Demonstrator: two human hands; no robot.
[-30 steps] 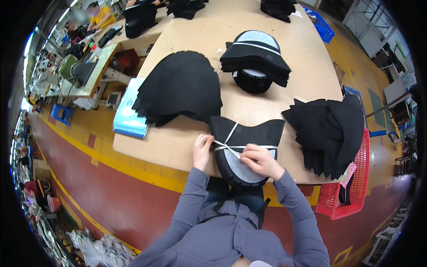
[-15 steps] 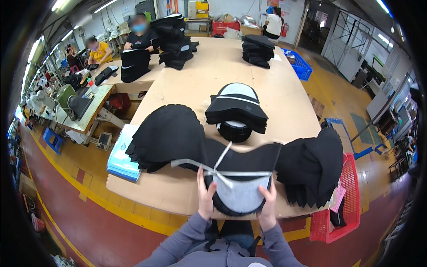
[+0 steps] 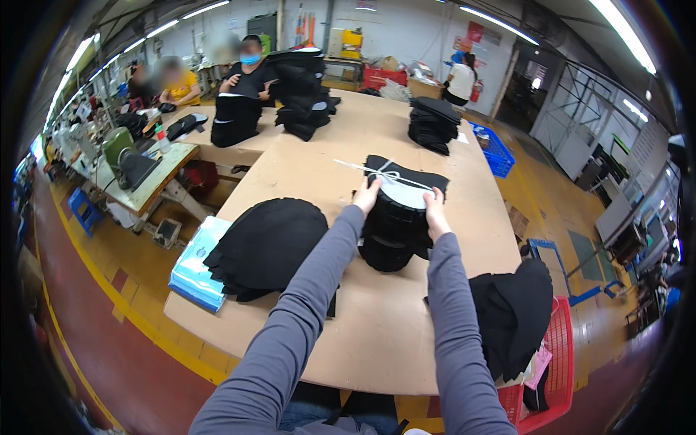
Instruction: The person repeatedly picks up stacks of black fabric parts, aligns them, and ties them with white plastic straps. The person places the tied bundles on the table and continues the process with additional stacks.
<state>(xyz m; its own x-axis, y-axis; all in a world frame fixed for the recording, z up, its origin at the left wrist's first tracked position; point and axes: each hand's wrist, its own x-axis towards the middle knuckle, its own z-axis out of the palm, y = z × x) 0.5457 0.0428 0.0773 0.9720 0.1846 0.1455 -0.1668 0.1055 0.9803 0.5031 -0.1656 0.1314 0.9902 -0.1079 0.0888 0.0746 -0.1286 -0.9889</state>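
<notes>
Left hand (image 3: pixel 367 196) and right hand (image 3: pixel 436 213) grasp opposite sides of a tied black bundle (image 3: pixel 407 194), slightly right of frame centre, over a black stack (image 3: pixel 384 257) on the counter (image 3: pixel 380 341); contact unconfirmed. Advisable: equal grip pressure, layers level, fingers clear of the white string (image 3: pixel 397 176).

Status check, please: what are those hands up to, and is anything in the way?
Left hand and right hand gripping opposite sides of tied bundle. Bundle above black stack, contact unclear. No obstruction seen around either hand.
</notes>
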